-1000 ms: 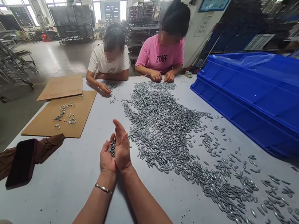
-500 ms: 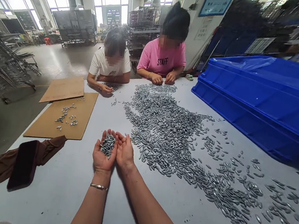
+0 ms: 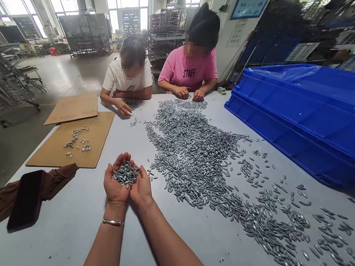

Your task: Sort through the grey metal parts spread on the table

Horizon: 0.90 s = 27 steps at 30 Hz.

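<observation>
My left hand (image 3: 114, 185) and my right hand (image 3: 141, 188) are cupped side by side, palms up, above the pale grey table (image 3: 80, 225). Together they hold a small heap of grey oval metal pieces (image 3: 125, 173). The left wrist wears a thin bracelet (image 3: 112, 222). A wide spread of the same metal pieces (image 3: 194, 152) covers the table to the right of my hands and runs toward the far end.
Two cardboard sheets (image 3: 75, 137) lie at left, one with a few pieces. A dark phone (image 3: 26, 200) rests on a brown cloth (image 3: 57, 178). Stacked blue crates (image 3: 314, 111) stand at right. Two people (image 3: 159, 69) sit at the far end, hands on the pieces.
My right hand, upright against the left a second ago, has turned palm up. Both hands now cup the pieces together and have shifted a little left.
</observation>
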### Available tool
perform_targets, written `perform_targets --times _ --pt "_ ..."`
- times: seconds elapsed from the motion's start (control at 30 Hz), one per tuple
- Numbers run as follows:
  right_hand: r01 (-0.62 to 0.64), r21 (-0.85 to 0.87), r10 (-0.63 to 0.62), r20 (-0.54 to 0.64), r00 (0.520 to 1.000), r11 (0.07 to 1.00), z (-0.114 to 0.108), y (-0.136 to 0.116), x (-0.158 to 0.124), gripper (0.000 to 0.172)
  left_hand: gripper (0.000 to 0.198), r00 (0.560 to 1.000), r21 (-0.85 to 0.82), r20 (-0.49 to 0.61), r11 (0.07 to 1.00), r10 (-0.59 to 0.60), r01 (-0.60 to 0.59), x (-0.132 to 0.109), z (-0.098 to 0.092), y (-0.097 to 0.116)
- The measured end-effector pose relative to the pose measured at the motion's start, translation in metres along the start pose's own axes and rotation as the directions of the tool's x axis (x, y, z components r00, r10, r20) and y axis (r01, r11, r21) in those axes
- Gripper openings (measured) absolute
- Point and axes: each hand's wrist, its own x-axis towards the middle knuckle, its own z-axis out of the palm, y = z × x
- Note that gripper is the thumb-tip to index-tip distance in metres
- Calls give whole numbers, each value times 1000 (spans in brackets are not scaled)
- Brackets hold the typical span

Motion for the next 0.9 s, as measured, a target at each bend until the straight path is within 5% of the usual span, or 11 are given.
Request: perform_targets --times 0.33,0.6,0.9 --pt "-69 74 65 61 996 995 2 1 1 22 56 989 134 -42 981 144 -137 -3 13 1" --pt "-149 57 145 60 988 987 6 3 -3 16 65 949 338 69 888 306 -311 -12 22 -4" --pt "-272 172 261 83 962 947 6 -5 -5 14 63 931 467 157 807 328 -363 -18 25 -10"
